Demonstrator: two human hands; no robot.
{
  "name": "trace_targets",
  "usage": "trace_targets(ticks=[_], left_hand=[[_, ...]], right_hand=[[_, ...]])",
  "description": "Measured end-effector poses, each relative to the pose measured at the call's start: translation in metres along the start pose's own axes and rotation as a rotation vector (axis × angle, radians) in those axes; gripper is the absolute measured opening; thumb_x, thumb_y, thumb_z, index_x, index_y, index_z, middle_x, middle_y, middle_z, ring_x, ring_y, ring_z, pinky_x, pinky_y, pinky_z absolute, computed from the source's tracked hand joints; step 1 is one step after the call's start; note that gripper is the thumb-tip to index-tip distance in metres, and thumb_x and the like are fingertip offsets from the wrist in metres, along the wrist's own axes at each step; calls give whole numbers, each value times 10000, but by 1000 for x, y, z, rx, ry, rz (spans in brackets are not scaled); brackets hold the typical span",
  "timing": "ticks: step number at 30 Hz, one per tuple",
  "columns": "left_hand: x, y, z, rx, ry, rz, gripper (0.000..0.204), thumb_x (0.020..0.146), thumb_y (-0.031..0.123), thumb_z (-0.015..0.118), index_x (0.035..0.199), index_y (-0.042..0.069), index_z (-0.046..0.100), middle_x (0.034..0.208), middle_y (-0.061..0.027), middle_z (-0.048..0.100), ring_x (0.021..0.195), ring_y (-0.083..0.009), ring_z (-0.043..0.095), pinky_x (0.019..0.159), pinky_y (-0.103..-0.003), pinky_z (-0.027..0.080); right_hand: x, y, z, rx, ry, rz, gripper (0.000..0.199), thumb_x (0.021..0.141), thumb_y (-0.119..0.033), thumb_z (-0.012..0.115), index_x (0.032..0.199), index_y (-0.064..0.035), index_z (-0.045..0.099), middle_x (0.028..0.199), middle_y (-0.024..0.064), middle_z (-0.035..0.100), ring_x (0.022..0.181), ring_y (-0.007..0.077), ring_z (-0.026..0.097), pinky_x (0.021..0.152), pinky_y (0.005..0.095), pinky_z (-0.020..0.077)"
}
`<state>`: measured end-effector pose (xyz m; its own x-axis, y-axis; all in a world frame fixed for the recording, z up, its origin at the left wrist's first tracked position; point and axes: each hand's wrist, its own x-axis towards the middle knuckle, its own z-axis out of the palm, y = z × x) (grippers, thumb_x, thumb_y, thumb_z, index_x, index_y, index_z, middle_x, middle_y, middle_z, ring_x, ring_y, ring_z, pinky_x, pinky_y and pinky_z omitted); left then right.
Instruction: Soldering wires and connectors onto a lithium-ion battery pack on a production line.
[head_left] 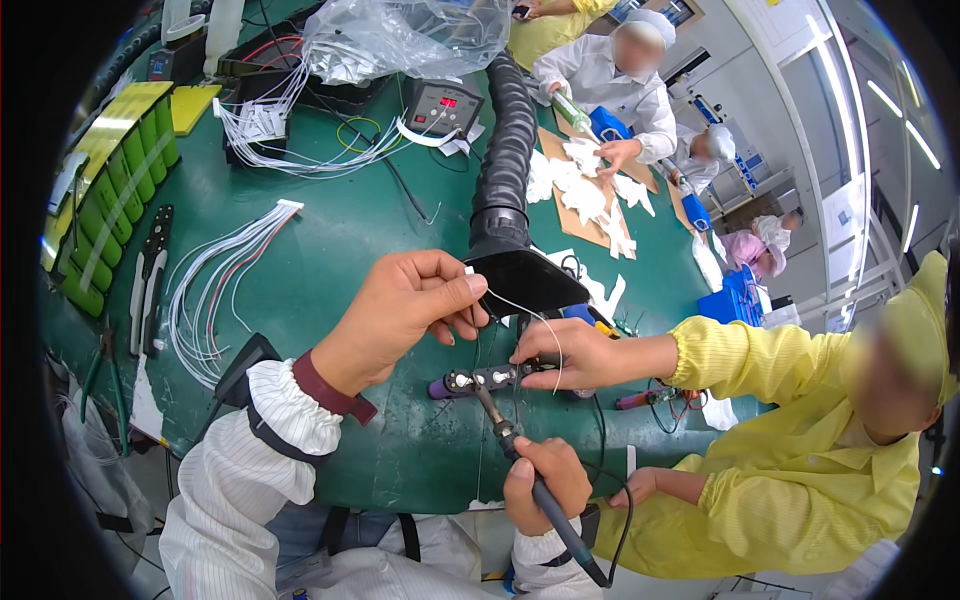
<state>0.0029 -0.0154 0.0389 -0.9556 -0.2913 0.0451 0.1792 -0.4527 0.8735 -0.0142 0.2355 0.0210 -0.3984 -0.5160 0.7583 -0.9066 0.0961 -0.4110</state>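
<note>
Two grips are closed: nearest, the right hand (548, 485) wraps a soldering iron (568, 538), its tip at a purple-ended strip (492, 378) on the green tabletop (390, 470); beyond, the left hand (405, 310) pinches a thin white wire (538, 316). Farther lies a wire bundle (212, 275).

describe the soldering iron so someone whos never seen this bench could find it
Start at the green table and go to the wearer's right hand at its near edge. The soldering iron slants up-left out of that hand, metal tip foremost. Unlike the two-handled pliers at far left, it is one pen-like shaft trailing a black cord.
</note>
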Motion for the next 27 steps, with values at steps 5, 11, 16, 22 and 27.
trace_targets(ticks=[5, 11, 16, 22, 27], left_hand=[[-1, 0, 1, 5, 5, 5, 224, 961, 265, 678, 900, 54, 638, 809, -61, 716, 688, -107, 676, 588, -214, 500], [0, 0, 0, 12, -1, 9, 223, 960, 265, 680, 905, 52, 642, 808, -64, 716, 689, -109, 677, 586, -211, 502], [-1, 1, 0, -2, -3, 2, 231, 961, 274, 680, 901, 54, 640, 803, -57, 712, 694, -114, 679, 591, -216, 504], [-2, 6, 0, 5, -1, 5, 220, 964, 274, 672, 911, 63, 640, 804, -52, 709, 708, -123, 686, 597, -225, 500], [0, 13, -10, -55, 64, 77, 196, 970, 259, 656, 916, 71, 638, 784, -40, 696, 661, -100, 645, 574, -210, 473]], right_hand=[[0, -1, 0, -8, -2, -4, 239, 790, 33, 655, 1017, 99, 686, 675, 105, 590, 504, 180, 512, 474, 289, 417], [3, -2, 0, -5, 24, 36, 225, 795, 27, 648, 1005, 93, 692, 665, 105, 584, 502, 180, 508, 475, 289, 415], [3, -4, 0, -2, 49, 73, 198, 808, 17, 641, 983, 92, 695, 647, 103, 577, 502, 176, 501, 470, 289, 405], [0, -2, -2, -6, 54, 87, 187, 832, 1, 634, 983, 96, 693, 645, 116, 586, 504, 190, 506, 476, 303, 411], [-15, -13, -4, 22, 269, 210, 298, 935, -252, 597, 934, 39, 662, 759, 122, 585, 641, 218, 539, 591, 332, 446]])
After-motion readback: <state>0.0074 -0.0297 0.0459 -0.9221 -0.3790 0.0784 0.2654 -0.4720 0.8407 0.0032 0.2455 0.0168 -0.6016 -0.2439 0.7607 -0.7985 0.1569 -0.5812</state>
